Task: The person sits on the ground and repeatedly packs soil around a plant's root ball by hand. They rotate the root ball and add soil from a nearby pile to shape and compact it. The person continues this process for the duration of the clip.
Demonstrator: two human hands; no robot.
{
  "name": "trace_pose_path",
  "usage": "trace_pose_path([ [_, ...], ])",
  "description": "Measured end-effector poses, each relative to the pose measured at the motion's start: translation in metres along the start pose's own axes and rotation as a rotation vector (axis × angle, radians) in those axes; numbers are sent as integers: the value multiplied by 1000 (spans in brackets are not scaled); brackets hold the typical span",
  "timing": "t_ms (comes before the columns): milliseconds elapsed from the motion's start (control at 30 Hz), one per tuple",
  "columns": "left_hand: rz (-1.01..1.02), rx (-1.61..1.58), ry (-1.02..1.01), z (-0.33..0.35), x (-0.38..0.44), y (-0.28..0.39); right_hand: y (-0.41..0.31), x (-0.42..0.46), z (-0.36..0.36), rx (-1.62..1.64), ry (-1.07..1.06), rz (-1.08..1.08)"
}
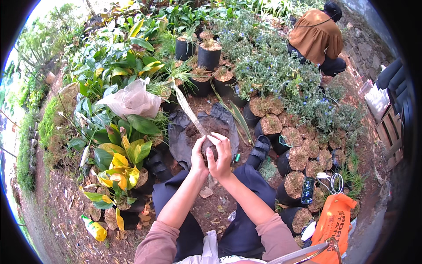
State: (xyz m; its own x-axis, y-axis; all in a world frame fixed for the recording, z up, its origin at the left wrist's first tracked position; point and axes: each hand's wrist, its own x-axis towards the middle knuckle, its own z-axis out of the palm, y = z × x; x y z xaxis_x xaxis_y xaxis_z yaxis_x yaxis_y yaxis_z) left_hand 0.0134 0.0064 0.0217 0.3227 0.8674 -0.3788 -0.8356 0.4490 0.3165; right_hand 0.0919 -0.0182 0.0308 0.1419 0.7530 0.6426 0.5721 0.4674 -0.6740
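Note:
My left hand [200,157] and my right hand [219,154] are cupped together around a dark ball of soil or fiber [211,149], pressed from both sides. A long, pale, mottled leaf [186,107] rises from the ball and leans up to the left. Behind my hands, dark fibrous potting material [216,127] lies on a spread black plastic sheet [177,140]. Another long green leaf [239,120] lies to the right of the sheet. A small green cylinder [237,157] rests on the soil close to my right hand.
Black grow bags [209,56] stand ahead and at right. Leafy plants, some yellowing, and white mesh [132,99] are at left. A phone [307,190] and orange bag [333,221] lie at right, a yellow bottle [95,229] lower left. Another person [316,36] crouches at upper right.

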Motion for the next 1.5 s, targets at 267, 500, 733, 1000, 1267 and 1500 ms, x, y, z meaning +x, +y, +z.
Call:
trace_pose_path([
  [267, -103, 26, 32, 9, -6, 5, -5, 8, -11, 107, 1, 55],
  [500, -92, -19, 31, -5, 8, -2, 5, 5, -4, 92, -25, 105],
  [733, -98, 35, 35, 11, -9, 5, 7, 1, -2, 125, 22, 72],
  [1000, -60, 73, 79, -5, -4, 9, 2, 0, 5, 123, 3, 87],
  [1267, -15, 51, 25, -3, -10, 12, 4, 4, 8, 134, -27, 21],
  [1500, -36, 4, 24, -10, -3, 19, -1, 6, 6, 71, -62, 27],
])
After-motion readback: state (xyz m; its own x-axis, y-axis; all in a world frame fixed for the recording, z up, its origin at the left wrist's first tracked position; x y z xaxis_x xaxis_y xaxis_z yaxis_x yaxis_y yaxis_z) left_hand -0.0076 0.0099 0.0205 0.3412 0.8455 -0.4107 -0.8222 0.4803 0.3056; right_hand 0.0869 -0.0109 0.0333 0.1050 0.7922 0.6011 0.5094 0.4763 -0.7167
